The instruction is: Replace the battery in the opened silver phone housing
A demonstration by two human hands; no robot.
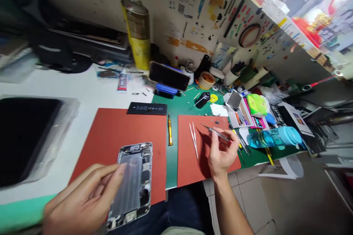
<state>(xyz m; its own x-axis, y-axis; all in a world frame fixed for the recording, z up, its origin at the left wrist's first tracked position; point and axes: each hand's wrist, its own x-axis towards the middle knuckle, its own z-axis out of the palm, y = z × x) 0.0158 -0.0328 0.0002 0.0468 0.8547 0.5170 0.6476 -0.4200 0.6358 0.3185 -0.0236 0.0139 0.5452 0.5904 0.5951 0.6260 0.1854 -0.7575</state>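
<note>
My left hand (pixel 88 194) is closed on the left side of an opened phone (pixel 146 176), tilted over the front of the left red mat (pixel 110 128). Inside its silver frame are exposed electronics and a smooth, pale grey battery bay. Over the right red mat (pixel 184 172), my right hand (pixel 223 150) pinches a slim pointed metal tool (pixel 219 134), its tip toward the upper left, apart from the phone. A pair of white tweezers (pixel 194 139) lies beside that hand. A gold screwdriver (pixel 170 130) rests between the mats, near a black phone battery (pixel 147 108).
A phone on a blue stand (pixel 169 77) and a yellow spray can (pixel 139 40) stand at the back. To the right are a parts box (pixel 239 112) and a blue water bottle (pixel 275 137). A dark-screened tablet (pixel 24 132) lies at left. A shelf edge (pixel 289 22) overhangs the upper right.
</note>
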